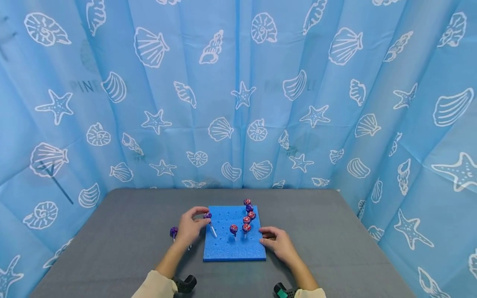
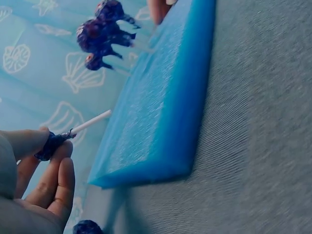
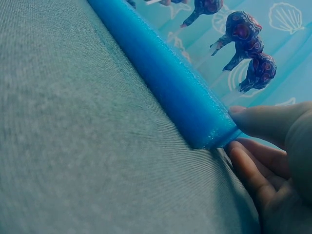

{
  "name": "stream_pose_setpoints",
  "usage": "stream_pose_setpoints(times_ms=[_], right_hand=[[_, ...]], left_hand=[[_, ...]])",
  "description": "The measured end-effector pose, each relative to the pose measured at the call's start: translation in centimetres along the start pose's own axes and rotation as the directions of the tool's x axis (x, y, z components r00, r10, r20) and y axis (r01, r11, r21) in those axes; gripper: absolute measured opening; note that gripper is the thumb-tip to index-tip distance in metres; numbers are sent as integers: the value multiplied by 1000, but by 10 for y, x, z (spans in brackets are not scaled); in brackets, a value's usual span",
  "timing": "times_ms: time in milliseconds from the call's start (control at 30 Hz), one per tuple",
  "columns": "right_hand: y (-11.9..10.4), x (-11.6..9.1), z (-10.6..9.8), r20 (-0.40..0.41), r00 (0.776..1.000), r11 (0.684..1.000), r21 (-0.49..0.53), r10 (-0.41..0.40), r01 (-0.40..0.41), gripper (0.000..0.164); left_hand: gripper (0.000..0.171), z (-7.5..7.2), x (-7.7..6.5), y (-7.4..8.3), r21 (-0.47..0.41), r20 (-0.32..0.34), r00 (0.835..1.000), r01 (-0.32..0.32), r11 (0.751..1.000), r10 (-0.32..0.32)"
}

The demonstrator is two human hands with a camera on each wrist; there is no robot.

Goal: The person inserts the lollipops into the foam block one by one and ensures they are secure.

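Note:
A purple-wrapped lollipop (image 1: 207, 215) is pinched by its head between the thumb and fingers of my left hand (image 1: 189, 229). Its white stick (image 2: 92, 122) points toward the blue foam board (image 1: 220, 250); whether the tip touches the foam I cannot tell. Small holes dot the board's top. Several wrapped lollipops stand upright toward its right side, among them a red-and-purple one (image 1: 233, 228) nearer the middle. My right hand (image 1: 280, 244) grips the board's right edge, thumb (image 3: 263, 122) at the top and fingers against the side.
Another purple lollipop (image 1: 173, 231) is on the grey table (image 1: 123, 248), left of my left hand and partly hidden by it. A blue curtain with white seashells (image 1: 242, 136) hangs behind the table and along its sides.

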State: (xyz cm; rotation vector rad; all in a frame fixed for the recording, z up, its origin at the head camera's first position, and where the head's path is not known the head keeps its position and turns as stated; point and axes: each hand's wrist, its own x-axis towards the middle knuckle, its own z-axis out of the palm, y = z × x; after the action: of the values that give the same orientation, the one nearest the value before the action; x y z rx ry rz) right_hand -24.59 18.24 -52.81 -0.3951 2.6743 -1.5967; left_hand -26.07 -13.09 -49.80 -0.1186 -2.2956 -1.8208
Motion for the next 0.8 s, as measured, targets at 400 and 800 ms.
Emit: stream_pose_setpoints(times_ms=[400,800], right_hand=[[-2,-1,1,-7,1000,1000,3,21,-21,27],[-1,-1,1,-9,1000,1000,8,24,-24,27]], left_hand=[[26,17,-11,6,-20,27,1000,-4,1000,4],[24,26,-18,1,34,33,996,-79,996,77]])
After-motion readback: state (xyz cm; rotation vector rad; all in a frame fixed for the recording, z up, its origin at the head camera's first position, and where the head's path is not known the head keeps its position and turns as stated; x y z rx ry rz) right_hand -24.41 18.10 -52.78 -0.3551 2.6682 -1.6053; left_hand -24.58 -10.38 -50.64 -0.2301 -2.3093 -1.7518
